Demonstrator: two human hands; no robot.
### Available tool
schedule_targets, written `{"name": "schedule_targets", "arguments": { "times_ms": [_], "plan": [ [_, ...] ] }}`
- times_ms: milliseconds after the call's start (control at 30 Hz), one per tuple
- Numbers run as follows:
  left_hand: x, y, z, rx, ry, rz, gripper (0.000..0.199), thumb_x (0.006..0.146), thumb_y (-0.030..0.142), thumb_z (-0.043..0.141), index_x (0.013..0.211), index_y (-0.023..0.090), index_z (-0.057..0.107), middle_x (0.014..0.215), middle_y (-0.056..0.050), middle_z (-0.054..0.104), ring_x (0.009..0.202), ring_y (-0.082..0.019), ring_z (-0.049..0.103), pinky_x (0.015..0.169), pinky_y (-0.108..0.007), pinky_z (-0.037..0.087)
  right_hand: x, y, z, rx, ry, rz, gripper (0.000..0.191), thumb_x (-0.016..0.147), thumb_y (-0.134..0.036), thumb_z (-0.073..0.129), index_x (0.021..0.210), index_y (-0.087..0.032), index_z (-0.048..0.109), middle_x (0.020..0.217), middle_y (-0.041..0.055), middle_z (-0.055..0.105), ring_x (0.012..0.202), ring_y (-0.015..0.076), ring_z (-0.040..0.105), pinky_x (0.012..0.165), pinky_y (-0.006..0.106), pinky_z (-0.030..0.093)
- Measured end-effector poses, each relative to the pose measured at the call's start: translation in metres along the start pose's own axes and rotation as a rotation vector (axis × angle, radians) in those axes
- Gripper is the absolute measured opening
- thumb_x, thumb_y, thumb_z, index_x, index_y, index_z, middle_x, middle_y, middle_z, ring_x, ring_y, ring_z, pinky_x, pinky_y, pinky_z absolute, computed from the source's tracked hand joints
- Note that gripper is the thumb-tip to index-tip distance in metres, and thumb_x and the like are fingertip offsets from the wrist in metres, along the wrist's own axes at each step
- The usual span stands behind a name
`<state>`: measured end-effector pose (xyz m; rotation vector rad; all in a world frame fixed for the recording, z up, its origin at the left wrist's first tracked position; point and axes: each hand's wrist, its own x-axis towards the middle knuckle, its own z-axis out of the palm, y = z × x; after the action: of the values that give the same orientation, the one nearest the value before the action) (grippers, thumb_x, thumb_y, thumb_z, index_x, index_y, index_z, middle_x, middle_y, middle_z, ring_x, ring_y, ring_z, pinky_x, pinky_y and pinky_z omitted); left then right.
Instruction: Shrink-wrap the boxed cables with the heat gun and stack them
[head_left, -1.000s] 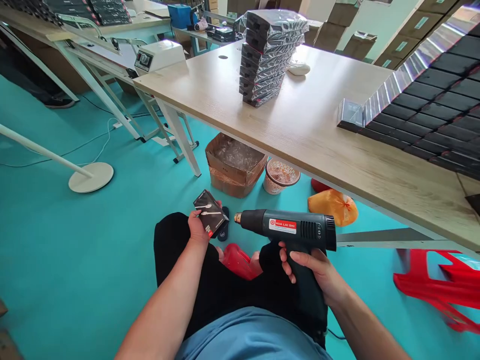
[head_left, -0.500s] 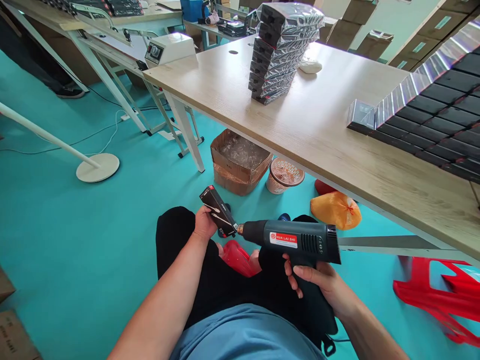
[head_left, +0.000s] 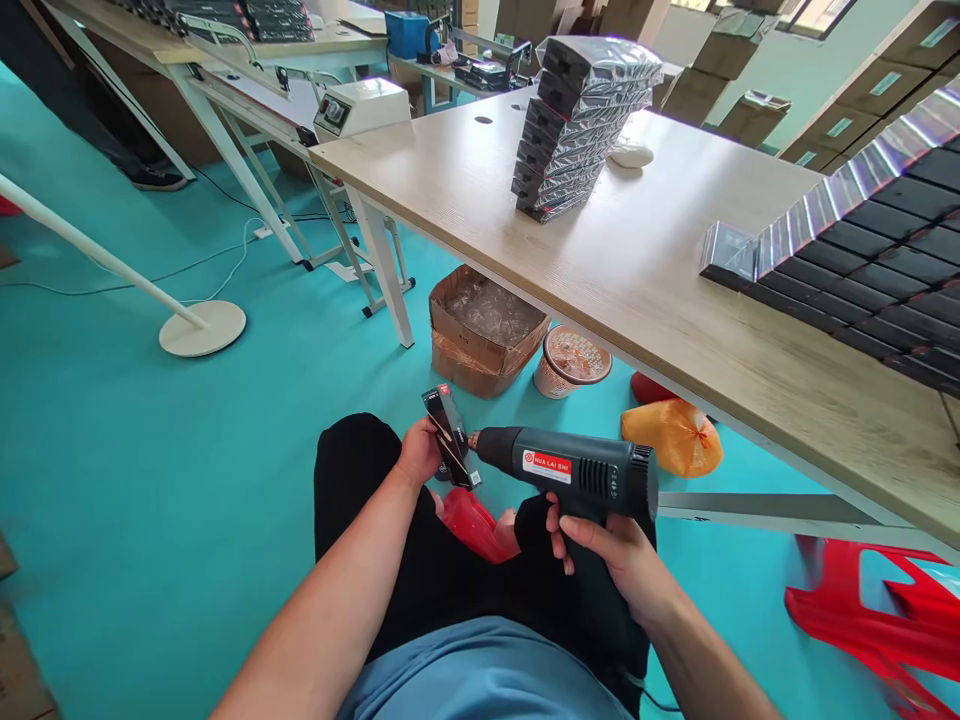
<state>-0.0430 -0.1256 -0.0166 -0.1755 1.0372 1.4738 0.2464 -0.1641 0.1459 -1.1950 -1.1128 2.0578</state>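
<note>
Above my lap, my left hand (head_left: 420, 450) grips a slim black printed box (head_left: 448, 430), tilted with its top leaning left. A dark heat gun (head_left: 570, 468) with a red and white label is held by its handle in my right hand (head_left: 600, 545). Its nozzle points left at the box's right side, very close to it; whether they touch I cannot tell. On the wooden table (head_left: 600, 255) stand a stack of film-wrapped black boxes (head_left: 570, 130) and a large block of similar boxes (head_left: 885, 240) at the right.
Under the table edge sit a carton of clear film (head_left: 480, 365), a wastebasket (head_left: 559, 380) and an orange bag (head_left: 675, 437). A red stool (head_left: 847, 590) is at lower right. A white stand base (head_left: 202, 330) rests on the floor at left. A person's dark-clothed leg shows at upper left.
The heat gun and my right hand have moved left. My left hand has turned the box more upright and shifted it slightly right. The view has shifted a little.
</note>
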Motion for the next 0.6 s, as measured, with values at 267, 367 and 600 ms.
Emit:
{"name": "schedule_targets", "arguments": {
  "times_ms": [267, 367, 600],
  "plan": [
    [-0.001, -0.010, -0.003, 0.052, -0.028, 0.012, 0.018, 0.054, 0.009, 0.053, 0.069, 0.018, 0.057, 0.058, -0.004, 0.061, 0.044, -0.019, 0.059, 0.045, -0.029, 0.046, 0.026, -0.030, -0.001, -0.023, 0.027, -0.034, 0.037, 0.079, -0.040, 0.084, 0.104, -0.015, 0.074, 0.086, 0.0074, 0.071, 0.069, 0.0190, 0.064, 0.055, 0.030, 0.052],
    [-0.003, -0.011, -0.003, 0.066, -0.041, -0.022, 0.019, 0.056, 0.007, 0.053, 0.070, 0.017, 0.059, 0.057, -0.003, 0.061, 0.041, -0.019, 0.058, 0.043, -0.028, 0.044, 0.032, -0.043, -0.001, -0.035, 0.028, -0.018, 0.038, 0.075, -0.041, 0.086, 0.100, -0.014, 0.074, 0.084, 0.0084, 0.072, 0.068, 0.0201, 0.065, 0.054, 0.030, 0.052],
    [-0.005, -0.012, -0.002, 0.124, -0.040, -0.065, 0.017, 0.057, 0.010, 0.053, 0.070, 0.018, 0.060, 0.053, -0.003, 0.061, 0.041, -0.021, 0.058, 0.044, -0.031, 0.044, 0.046, -0.072, 0.001, -0.118, 0.022, 0.020, 0.036, 0.073, -0.038, 0.086, 0.096, -0.013, 0.074, 0.081, 0.0073, 0.072, 0.066, 0.0184, 0.065, 0.052, 0.027, 0.052]
  ]
}}
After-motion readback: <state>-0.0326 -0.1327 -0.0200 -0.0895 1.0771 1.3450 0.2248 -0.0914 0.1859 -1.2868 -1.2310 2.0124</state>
